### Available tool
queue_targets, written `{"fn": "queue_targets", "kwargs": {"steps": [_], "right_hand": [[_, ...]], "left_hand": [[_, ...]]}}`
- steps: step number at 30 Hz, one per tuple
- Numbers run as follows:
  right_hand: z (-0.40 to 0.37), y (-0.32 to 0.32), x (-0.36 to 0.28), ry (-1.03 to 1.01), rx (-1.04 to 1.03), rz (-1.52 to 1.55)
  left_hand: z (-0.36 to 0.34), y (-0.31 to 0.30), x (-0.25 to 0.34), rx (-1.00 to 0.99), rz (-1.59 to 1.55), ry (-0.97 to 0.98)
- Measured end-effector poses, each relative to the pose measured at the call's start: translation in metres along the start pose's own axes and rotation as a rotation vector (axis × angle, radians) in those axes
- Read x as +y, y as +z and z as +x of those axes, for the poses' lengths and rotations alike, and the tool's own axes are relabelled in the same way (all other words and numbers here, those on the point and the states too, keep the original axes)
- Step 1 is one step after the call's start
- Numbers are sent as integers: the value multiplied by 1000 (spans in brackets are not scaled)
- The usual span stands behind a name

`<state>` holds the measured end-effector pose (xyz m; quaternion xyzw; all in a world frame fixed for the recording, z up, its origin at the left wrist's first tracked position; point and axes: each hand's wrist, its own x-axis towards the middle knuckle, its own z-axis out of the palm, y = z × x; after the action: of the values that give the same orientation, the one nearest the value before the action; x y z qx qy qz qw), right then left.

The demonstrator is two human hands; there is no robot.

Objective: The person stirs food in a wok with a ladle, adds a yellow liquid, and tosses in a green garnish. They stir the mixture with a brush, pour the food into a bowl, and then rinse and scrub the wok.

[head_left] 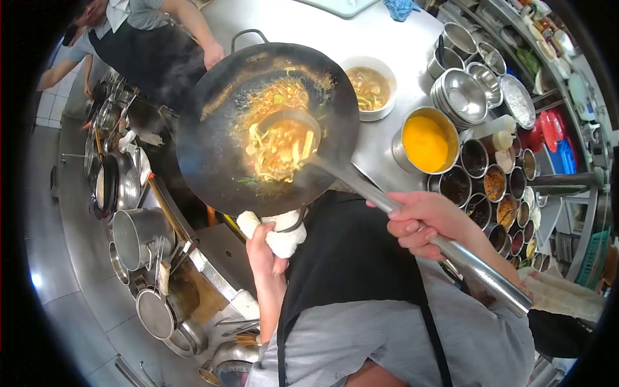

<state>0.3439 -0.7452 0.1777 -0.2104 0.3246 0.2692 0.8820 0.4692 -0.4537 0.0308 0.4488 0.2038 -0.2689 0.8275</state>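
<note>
While the left hand [265,248] closes on a white cloth [287,242] at the wok's near loop handle, the right hand [422,224] wraps its fingers firmly around the long metal ladle [367,187]. Its bowl (slightly hazy) sits inside the wok [213,148], full of pale strips [277,151] in brownish liquid. Beyond are a metal pot [398,155] of yellow liquid, a white bowl [377,116] of soupy food and, near the wok's far rim, a co-worker's hand [213,55].

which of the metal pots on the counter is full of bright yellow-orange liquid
The wide steel pot just below the white bowl, closest to the wok; the smaller pots right beside it look dark inside.
</note>
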Motion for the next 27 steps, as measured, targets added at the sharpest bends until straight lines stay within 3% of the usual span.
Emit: {"fn": "queue_targets", "kwargs": {"steps": [12, 19, 23, 26, 27], "right_hand": [[-57, -11, -42, -528, 124, -59], [-14, -71, -46, -529, 330, -254], [22, -102, -23, -575, 536, -515], [48, -128, 0, -804, 907, -1072], [54, -132, 6, -1121, 1014, -1300]], "left_hand": [[13, -9, 3, -1, -35, 25], [23, -12, 0, 33, 10, 50], [25, -20, 2, 33, 27, 21], [24, -10, 4, 20, 4, 15], [23, -10, 5, 10, 7, 4]]}}
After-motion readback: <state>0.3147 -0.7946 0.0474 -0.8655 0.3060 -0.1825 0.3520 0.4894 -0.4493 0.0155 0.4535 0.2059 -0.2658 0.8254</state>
